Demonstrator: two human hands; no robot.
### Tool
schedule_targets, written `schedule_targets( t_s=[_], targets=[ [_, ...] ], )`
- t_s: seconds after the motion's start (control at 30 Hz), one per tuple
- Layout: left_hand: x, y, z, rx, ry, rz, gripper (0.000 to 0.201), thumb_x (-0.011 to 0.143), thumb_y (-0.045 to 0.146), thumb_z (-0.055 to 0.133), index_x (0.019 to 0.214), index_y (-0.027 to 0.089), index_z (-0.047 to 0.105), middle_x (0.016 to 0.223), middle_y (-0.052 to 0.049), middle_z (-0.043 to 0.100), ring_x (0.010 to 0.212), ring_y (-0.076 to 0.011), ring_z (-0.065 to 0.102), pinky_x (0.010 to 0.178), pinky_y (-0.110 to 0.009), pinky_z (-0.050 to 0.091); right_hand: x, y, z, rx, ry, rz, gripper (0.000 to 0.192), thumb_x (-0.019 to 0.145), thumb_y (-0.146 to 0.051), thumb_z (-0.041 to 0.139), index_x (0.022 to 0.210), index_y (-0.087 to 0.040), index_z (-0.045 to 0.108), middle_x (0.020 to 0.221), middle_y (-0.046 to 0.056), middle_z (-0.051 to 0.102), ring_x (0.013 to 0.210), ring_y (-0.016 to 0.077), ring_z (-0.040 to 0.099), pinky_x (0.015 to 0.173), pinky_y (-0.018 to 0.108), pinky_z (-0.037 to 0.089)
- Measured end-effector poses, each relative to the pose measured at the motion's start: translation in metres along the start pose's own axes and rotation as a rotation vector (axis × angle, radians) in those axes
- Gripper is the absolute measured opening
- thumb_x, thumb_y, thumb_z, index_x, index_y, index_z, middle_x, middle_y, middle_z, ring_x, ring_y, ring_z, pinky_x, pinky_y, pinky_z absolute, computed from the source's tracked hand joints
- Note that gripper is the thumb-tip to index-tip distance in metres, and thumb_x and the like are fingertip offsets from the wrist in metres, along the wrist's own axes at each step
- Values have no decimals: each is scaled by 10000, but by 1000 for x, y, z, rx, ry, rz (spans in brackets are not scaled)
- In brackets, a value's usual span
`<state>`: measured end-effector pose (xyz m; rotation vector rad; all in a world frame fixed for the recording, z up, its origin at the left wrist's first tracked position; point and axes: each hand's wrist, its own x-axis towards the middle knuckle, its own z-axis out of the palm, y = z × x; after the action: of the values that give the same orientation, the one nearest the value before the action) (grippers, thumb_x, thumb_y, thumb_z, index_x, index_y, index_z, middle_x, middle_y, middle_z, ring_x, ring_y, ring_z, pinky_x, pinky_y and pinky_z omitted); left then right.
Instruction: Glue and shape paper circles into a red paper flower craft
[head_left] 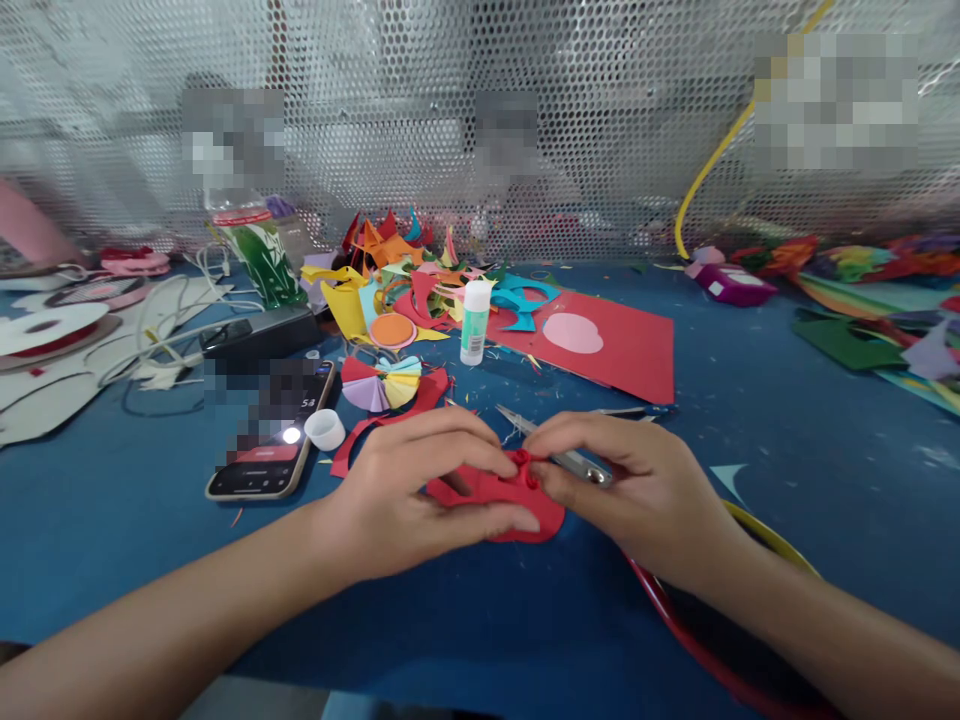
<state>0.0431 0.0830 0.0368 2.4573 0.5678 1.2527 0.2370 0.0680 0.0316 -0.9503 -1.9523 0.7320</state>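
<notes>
Left hand (420, 480) and right hand (622, 470) both pinch the red paper piece (517, 500) between them.

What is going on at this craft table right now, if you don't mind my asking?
A person is working a red paper cutout on the blue table. The left hand presses it flat while the right hand pinches a small fold at its top edge. Scissors lie just behind the hands, with an uncapped glue stick, its cap, a phone and coloured paper scraps beyond.
</notes>
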Motion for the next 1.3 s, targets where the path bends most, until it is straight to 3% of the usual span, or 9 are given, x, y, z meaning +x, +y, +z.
schedule_targets(
  t_s=[0.23,0.53,1.03,1.1,1.2,1.3],
  targets=[
    [1,5,2,-49,-1,-132,102,739,95,626,834,123,649,796,-74,675,694,-108,633,571,-158,525,-1,1,2,-116,59,-87,81,787,-142,597,785,-202,651,747,-5,692,673,112,638,627,202,486],
    [1,0,3,11,85,-128,45,714,127,677,758,136,672,750,-51,665,610,-84,610,498,-135,500,-3,1,3,-166,35,-72,140,816,-171,544,869,-212,667,861,11,718,771,138,661,715,244,514],
    [-4,-3,4,-35,-39,-62,146,701,151,701,664,140,560,668,-21,618,626,-92,575,556,-171,489,-5,-4,5,-124,-116,-110,169,827,-140,492,848,-215,641,783,-12,691,701,100,639,654,191,497],
    [-6,-3,4,-88,-35,-150,145,706,173,698,677,145,558,704,-28,624,657,-99,585,532,-160,485,-6,-2,6,-139,-112,-113,167,836,-144,475,862,-220,621,805,-4,685,724,109,641,667,203,504],
    [-5,-1,4,-222,13,-448,172,704,233,699,717,152,548,750,-31,614,648,-99,578,448,-136,455,-7,4,8,-221,-33,-142,228,819,-139,469,1016,-220,551,980,52,647,888,160,630,761,274,520],
    [-2,-1,4,-449,67,-721,242,677,283,717,767,164,526,715,-1,577,569,-85,549,412,-147,473,-9,11,10,-435,9,-261,398,775,-114,502,1157,-218,465,1176,108,540,1070,223,557,854,370,502]
  ],
)
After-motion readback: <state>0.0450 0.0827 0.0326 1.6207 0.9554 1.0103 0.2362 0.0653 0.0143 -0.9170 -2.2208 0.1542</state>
